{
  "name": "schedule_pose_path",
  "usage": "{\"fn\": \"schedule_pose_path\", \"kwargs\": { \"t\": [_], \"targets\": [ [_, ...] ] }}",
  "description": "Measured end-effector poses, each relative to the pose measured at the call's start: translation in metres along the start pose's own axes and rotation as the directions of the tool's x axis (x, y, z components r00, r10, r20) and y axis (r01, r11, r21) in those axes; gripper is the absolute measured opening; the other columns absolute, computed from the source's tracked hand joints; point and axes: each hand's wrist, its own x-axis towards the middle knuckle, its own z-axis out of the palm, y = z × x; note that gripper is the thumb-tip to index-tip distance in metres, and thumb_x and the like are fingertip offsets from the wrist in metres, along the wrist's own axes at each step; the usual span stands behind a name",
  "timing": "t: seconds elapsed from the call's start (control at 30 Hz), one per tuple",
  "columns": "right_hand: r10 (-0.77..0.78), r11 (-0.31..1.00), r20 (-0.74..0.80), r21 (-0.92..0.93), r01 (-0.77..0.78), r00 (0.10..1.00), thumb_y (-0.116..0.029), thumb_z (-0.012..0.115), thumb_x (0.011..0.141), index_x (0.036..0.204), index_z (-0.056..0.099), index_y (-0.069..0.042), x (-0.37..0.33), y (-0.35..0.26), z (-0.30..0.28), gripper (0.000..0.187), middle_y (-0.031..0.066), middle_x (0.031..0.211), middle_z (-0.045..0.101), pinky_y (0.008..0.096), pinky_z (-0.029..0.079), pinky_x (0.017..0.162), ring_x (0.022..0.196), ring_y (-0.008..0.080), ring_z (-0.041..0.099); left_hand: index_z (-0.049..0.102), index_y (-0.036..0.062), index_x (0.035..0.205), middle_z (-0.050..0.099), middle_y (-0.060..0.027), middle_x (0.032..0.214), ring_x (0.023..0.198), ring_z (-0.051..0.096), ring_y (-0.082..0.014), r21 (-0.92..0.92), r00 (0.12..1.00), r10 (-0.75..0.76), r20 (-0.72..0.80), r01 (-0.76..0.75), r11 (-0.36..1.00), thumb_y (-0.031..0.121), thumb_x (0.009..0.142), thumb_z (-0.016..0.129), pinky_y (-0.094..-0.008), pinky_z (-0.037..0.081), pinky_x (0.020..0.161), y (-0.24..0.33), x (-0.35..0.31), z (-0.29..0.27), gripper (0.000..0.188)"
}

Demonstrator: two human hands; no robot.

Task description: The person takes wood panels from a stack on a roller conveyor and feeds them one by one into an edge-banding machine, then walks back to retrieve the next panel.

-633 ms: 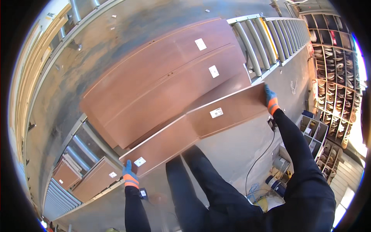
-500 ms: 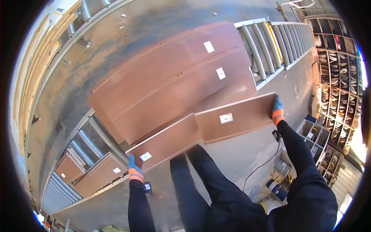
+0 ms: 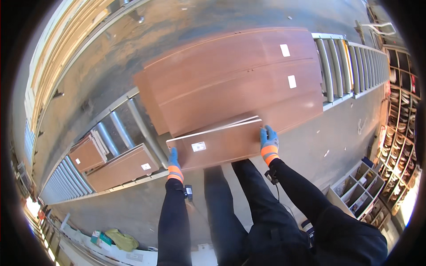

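Observation:
A narrow brown board [image 3: 226,144] with a pale edge and a white label is held up in front of my legs. My left hand [image 3: 174,163], in a blue and orange glove, is closed on its left end. The right hand [image 3: 269,141], gloved the same way, grips the opposite end. Just behind, a second board shows only as a thin pale edge at a slight angle; the rest of it is hidden. Beyond them lies a stack of larger brown panels [image 3: 222,75], two bearing white labels.
Roller conveyor sections run on the left [image 3: 108,128] and right [image 3: 333,71] of the panels. Smaller brown boards [image 3: 126,168] lie on the left rollers. A compartment box [image 3: 357,188] stands at the lower right, by shelving [image 3: 397,128] full of coiled rolls.
The two boards, end to end before, now overlap one in front of the other. My right hand has come left, nearer my left hand. The view has shifted.

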Motion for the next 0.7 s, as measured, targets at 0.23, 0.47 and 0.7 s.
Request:
{"fn": "schedule_pose_path", "kwargs": {
  "t": [0.23, 0.47, 0.7],
  "targets": [
    [0.181, 0.940, 0.449, 0.182, -0.288, 0.875, -0.023, 0.082, 0.069, 0.114, 0.057, 0.005, -0.028, -0.049, 0.014, 0.058, 0.0174, 0.110, 0.064, 0.0366, 0.049, 0.086, 0.097, 0.0269, 0.062, 0.048, -0.0069, 0.128, 0.056, -0.0198, 0.125, 0.118, 0.051, -0.0327, 0.514, 0.992, 0.112, -0.060, -0.065, 0.855, 0.052, 0.068, 0.078, -0.0385, 0.040, 0.100, 0.018, -0.033, -0.033, 0.090],
    [-0.043, 0.957, 0.946, 0.130, -0.258, 0.320, -0.018, 0.074, 0.078, 0.119, 0.058, -0.002, -0.096, -0.134, -0.015, 0.047, 0.0069, 0.105, 0.065, 0.0331, 0.050, 0.083, 0.095, 0.0167, 0.061, 0.051, -0.0023, 0.126, 0.062, -0.0110, 0.115, 0.104, 0.059, -0.0202, 0.166, 0.994, 0.108, -0.017, -0.103, 0.981, 0.027, 0.072, 0.082, -0.0321, 0.048, 0.090, 0.038, -0.048, -0.193, 0.068],
    [-0.546, 0.714, 0.830, 0.534, 0.453, -0.117, -0.010, 0.067, 0.081, 0.096, 0.067, -0.005, -0.233, -0.344, 0.174, 0.016, 0.0042, 0.090, 0.066, 0.0300, 0.051, 0.074, 0.084, 0.0158, 0.063, 0.037, -0.0014, 0.139, 0.049, -0.0182, 0.134, 0.123, 0.047, -0.0279, 0.401, 0.714, 0.525, -0.462, -0.360, 0.843, 0.024, 0.077, 0.075, -0.0363, 0.037, 0.104, 0.173, -0.073, -0.436, 0.077]
  ]
}}
